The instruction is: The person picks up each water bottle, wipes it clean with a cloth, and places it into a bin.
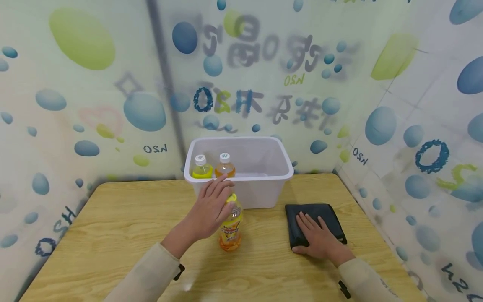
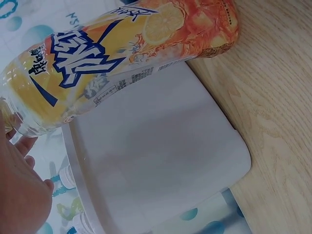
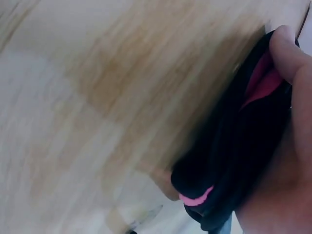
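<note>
Seen from a head-worn camera, two arms in beige sleeves reach forward over a light wooden table [image 1: 113,235]. Nearest on the right side, the right hand [image 1: 320,239] lies flat, fingers straight and slightly spread, pressing down on a folded black cloth [image 1: 324,214] that rests on the tabletop; the wrist view shows pink trim along the cloth's folded edges and a fingertip at its border. It grips nothing. Just left of centre, the left hand [image 1: 209,212] is wrapped around the upper part of an orange juice bottle [image 1: 231,228], fingers curled over its yellow cap and neck. The bottle stands upright on the table, its base touching the wood, and carries an orange label printed with fruit slices and blue lettering, seen large in the left wrist view. Directly behind the bottle and just beside it sits a white plastic bin [image 1: 264,191], open at the top. Inside the bin, against its left end, stand two more bottles with white caps: a yellow drink bottle [image 1: 201,167] and, touching it on its right, an amber drink bottle [image 1: 224,166]. Behind everything hangs a pale curtain [image 1: 94,84] printed with blue and green spots.
</note>
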Motion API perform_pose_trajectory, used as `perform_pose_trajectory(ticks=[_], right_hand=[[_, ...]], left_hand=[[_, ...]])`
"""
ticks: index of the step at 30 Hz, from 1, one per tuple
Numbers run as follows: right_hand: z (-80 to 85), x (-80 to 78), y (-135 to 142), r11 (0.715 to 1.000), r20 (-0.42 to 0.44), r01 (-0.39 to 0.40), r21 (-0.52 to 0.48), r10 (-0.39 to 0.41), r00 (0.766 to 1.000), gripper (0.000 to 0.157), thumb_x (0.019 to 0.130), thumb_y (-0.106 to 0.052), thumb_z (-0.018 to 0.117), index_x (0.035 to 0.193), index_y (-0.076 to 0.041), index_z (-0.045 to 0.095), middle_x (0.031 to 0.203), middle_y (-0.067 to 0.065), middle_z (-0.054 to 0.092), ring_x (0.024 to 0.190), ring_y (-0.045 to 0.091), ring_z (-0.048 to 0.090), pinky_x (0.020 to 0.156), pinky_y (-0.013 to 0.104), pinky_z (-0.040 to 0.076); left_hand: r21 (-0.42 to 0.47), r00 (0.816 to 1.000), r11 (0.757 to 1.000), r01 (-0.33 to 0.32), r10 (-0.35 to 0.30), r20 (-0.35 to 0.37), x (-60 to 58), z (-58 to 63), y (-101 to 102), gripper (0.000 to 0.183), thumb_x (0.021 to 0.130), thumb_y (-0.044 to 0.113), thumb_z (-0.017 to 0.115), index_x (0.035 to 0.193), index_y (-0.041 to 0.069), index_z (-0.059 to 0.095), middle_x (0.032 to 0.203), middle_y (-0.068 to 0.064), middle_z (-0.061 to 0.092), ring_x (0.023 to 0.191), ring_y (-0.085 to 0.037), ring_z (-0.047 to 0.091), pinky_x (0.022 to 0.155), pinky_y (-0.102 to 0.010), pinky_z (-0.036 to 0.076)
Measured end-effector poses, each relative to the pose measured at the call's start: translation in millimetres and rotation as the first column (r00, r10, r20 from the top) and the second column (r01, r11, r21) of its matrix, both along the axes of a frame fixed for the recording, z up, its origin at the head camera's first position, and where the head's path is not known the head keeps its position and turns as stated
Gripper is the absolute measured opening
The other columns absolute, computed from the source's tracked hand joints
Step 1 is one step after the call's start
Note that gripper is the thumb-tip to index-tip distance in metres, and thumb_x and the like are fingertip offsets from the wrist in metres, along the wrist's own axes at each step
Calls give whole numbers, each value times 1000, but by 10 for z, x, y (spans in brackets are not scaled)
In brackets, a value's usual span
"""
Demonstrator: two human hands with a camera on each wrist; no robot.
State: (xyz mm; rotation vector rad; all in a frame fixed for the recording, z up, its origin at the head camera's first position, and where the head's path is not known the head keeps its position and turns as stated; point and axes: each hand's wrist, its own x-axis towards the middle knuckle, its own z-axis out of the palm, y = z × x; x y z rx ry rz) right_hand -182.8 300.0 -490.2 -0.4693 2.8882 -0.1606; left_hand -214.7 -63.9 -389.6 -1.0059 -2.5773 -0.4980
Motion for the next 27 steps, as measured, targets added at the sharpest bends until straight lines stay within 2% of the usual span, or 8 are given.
perform_pose_trajectory(ticks=[4, 7, 10, 16, 20, 23, 27], right_hand=[[12, 5, -3, 1000, 13, -1, -10, 1, 1000, 114, 77, -74, 60, 154, -1, 20, 162, 20, 17, 149, 40, 19, 116, 66, 6], [96, -1, -12, 999, 30, -2, -37, 3, 1000, 119, 73, -75, 64, 154, 0, 20, 161, 21, 19, 149, 41, 20, 115, 68, 6], [254, -41, -31, 995, 12, 4, -96, -3, 1000, 113, 76, -70, 65, 153, 1, 23, 159, 22, 24, 147, 41, 25, 114, 68, 9], [683, -235, -99, 985, -113, 19, -170, -38, 993, 102, 84, -63, 61, 152, 4, 23, 155, 26, 31, 141, 44, 34, 113, 65, 22], [961, -391, -134, 982, -195, 28, -186, -65, 979, 96, 90, -56, 60, 153, 4, 18, 156, 26, 28, 141, 45, 33, 112, 62, 27], [1130, -503, -161, 981, -236, 22, -191, -67, 969, 93, 93, -52, 58, 153, 3, 16, 158, 25, 25, 142, 45, 32, 112, 61, 29], [1275, -622, -210, 986, -247, 17, -168, -59, 967, 90, 95, -55, 51, 153, 3, 15, 159, 25, 22, 143, 45, 29, 113, 61, 28]], left_hand=[[4, 1000, 1000, -5, 5, 1, -3, -11, -5, 36, 104, 33, 34, 128, 12, 50, 147, -4, 41, 151, -26, 16, 119, -52, 16], [1, 1000, 1000, -8, 8, 5, -4, -16, -16, 36, 104, 33, 34, 128, 12, 50, 147, -4, 41, 151, -26, 16, 118, -53, 16], [-1, 1000, 1000, -1, 1, 2, -10, -5, -26, 35, 103, 34, 35, 127, 13, 50, 146, -4, 41, 151, -26, 17, 118, -52, 17], [-3, 998, 999, 42, -42, -54, -28, 69, -60, 30, 102, 32, 44, 123, 13, 51, 141, -5, 45, 147, -28, 24, 114, -51, 23], [20, 997, 998, 54, -52, -62, -31, 169, -78, 30, 101, 32, 48, 122, 12, 54, 141, -7, 45, 147, -27, 24, 113, -51, 24], [66, 996, 996, 67, -63, -62, -39, 293, -77, 31, 102, 31, 47, 123, 10, 55, 143, -7, 44, 148, -27, 22, 113, -51, 23], [122, 991, 987, 101, -89, -98, -44, 525, -50, 42, 105, 41, 34, 125, 9, 53, 142, -7, 43, 149, -30, 21, 116, -52, 20]])
